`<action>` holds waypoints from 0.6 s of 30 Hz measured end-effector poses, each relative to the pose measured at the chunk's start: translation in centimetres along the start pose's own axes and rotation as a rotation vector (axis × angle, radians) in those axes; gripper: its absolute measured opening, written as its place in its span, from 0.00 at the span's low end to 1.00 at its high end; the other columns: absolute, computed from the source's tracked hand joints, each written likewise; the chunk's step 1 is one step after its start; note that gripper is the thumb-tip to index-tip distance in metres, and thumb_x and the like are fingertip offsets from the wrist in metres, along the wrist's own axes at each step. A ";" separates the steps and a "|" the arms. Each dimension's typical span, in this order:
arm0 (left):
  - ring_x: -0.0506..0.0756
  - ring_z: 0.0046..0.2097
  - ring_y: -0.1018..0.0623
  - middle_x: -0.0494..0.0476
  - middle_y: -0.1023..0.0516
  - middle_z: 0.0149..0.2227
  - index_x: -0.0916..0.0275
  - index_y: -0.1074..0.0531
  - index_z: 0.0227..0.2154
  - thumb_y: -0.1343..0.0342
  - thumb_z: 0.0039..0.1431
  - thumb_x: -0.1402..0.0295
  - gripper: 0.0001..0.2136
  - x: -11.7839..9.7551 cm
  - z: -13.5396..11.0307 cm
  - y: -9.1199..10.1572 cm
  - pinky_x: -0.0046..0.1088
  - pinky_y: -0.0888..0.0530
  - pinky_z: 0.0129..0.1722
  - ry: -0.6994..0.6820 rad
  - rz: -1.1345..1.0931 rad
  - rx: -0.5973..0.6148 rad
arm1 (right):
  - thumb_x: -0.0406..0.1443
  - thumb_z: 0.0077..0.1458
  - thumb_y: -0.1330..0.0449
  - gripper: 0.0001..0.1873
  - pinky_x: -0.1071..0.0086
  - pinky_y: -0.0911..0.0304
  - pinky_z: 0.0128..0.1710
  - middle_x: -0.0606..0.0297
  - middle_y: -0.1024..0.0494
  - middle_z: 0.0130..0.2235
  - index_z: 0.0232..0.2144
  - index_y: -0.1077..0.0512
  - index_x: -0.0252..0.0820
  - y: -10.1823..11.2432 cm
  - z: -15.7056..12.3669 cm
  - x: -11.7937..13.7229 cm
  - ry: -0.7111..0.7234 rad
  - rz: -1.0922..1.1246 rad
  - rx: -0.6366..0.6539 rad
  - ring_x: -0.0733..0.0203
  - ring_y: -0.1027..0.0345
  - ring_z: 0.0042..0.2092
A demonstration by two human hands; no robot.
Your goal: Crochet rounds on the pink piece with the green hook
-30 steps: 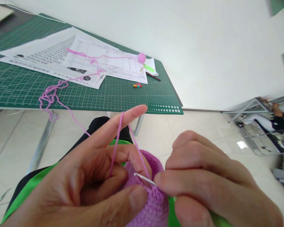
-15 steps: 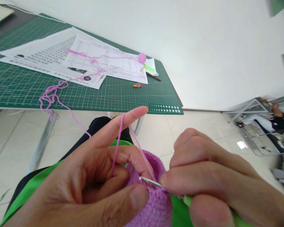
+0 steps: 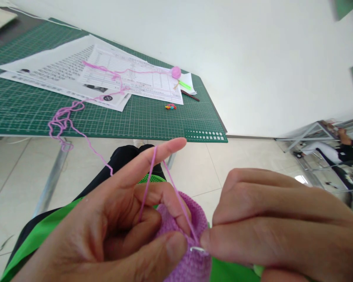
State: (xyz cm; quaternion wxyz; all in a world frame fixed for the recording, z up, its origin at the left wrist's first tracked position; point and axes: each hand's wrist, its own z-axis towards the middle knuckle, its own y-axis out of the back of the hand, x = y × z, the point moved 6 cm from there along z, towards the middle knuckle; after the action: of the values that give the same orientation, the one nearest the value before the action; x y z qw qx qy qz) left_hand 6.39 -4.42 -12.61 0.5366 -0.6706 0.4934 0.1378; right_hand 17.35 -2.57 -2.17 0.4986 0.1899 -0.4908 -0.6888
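My left hand (image 3: 129, 219) pinches the edge of a pink crocheted piece (image 3: 191, 262) between thumb and bent fingers. Its index finger points out, with a strand of pink yarn (image 3: 176, 192) looped over it and running down to the stitches. Closed round a crochet hook (image 3: 197, 249) is my right hand (image 3: 270, 223); the silver tip lies against the crocheted edge close to my left thumb. Only a bit of the hook's light green handle shows below my right fingers. The rest of the crocheted piece is hidden behind my left hand.
Ahead stands a table with a green cutting mat (image 3: 153, 121). Printed sheets (image 3: 67, 66), tangled pink yarn (image 3: 61, 121), a small yarn ball (image 3: 176, 72), a bright green tool (image 3: 184, 85) and colourful little markers (image 3: 170, 106) lie on it. A seated person (image 3: 335, 150) is far right.
My right hand has moved down and turned, bringing the hook's tip from above the edge down and right to the stitches. My left hand has dipped slightly, still holding the crocheted piece.
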 end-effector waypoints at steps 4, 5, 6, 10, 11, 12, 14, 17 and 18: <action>0.49 0.31 0.17 0.47 0.18 0.32 0.31 0.38 0.59 0.37 0.55 0.74 0.35 0.1 -0.3 -0.1 0.11 0.26 0.30 -0.056 0.152 -0.037 | 0.37 0.58 0.36 0.20 0.76 0.36 0.24 0.72 0.29 0.19 0.15 0.29 0.41 -0.3 -0.9 -0.1 -0.103 0.000 0.034 0.74 0.36 0.22; 0.50 0.30 0.16 0.46 0.19 0.31 0.30 0.37 0.58 0.36 0.54 0.74 0.35 0.0 -0.4 -0.1 0.11 0.26 0.29 -0.077 0.202 -0.057 | 0.36 0.58 0.36 0.21 0.75 0.36 0.23 0.72 0.29 0.18 0.14 0.30 0.40 -0.3 -1.0 0.1 -0.109 -0.024 0.030 0.73 0.36 0.22; 0.50 0.30 0.16 0.45 0.20 0.29 0.29 0.36 0.57 0.35 0.53 0.74 0.34 -0.2 -0.4 -0.1 0.11 0.25 0.29 -0.094 0.247 -0.081 | 0.36 0.58 0.37 0.22 0.75 0.36 0.23 0.72 0.29 0.19 0.13 0.31 0.40 -0.4 -1.0 0.2 -0.112 -0.041 0.037 0.73 0.36 0.22; 0.50 0.28 0.17 0.43 0.19 0.26 0.28 0.34 0.56 0.35 0.53 0.73 0.34 -1.0 -0.4 -0.4 0.13 0.23 0.32 -0.139 0.343 -0.147 | 0.35 0.59 0.39 0.25 0.72 0.36 0.21 0.71 0.29 0.19 0.11 0.36 0.41 -0.5 -0.7 0.1 -0.134 -0.106 0.047 0.72 0.36 0.22; 0.48 0.24 0.19 0.43 0.19 0.27 0.27 0.35 0.56 0.35 0.53 0.73 0.34 -1.1 -0.4 -0.5 0.13 0.23 0.33 -0.150 0.358 -0.148 | 0.35 0.60 0.40 0.26 0.72 0.37 0.20 0.71 0.29 0.18 0.11 0.37 0.41 -0.4 -0.7 0.0 -0.139 -0.129 0.028 0.72 0.37 0.21; 0.46 0.21 0.23 0.42 0.18 0.28 0.27 0.36 0.57 0.36 0.54 0.73 0.34 -1.2 -0.4 -0.6 0.12 0.23 0.33 -0.160 0.377 -0.147 | 0.35 0.60 0.41 0.26 0.72 0.38 0.19 0.71 0.30 0.18 0.11 0.38 0.41 -0.3 -0.7 -0.1 -0.129 -0.143 0.017 0.72 0.38 0.20; 0.46 0.19 0.27 0.41 0.18 0.30 0.26 0.37 0.57 0.36 0.53 0.72 0.35 -1.2 -0.5 -0.7 0.12 0.23 0.33 -0.169 0.421 -0.163 | 0.34 0.60 0.43 0.25 0.73 0.37 0.18 0.71 0.28 0.19 0.12 0.38 0.41 -0.2 -0.8 0.0 -0.063 -0.149 0.048 0.71 0.37 0.20; 0.46 0.22 0.27 0.39 0.20 0.30 0.24 0.35 0.54 0.34 0.51 0.72 0.34 -1.1 -0.4 -0.3 0.10 0.26 0.28 -0.170 0.438 -0.214 | 0.32 0.60 0.47 0.22 0.72 0.34 0.19 0.70 0.27 0.21 0.14 0.36 0.42 -0.3 -0.8 0.5 0.040 -0.194 0.097 0.70 0.35 0.21; 0.47 0.23 0.26 0.39 0.20 0.29 0.23 0.33 0.53 0.34 0.50 0.72 0.34 -1.0 -0.3 0.0 0.10 0.26 0.28 -0.178 0.422 -0.238 | 0.32 0.60 0.48 0.21 0.72 0.33 0.19 0.70 0.27 0.20 0.15 0.35 0.42 -0.4 -0.7 0.6 0.047 -0.235 0.077 0.70 0.36 0.21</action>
State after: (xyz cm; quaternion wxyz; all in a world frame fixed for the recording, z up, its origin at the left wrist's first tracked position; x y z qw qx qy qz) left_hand 5.81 -4.20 -11.83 0.4545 -0.5964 0.5534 0.3625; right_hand 17.38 -3.45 -2.69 0.4181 0.2815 -0.4793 -0.7185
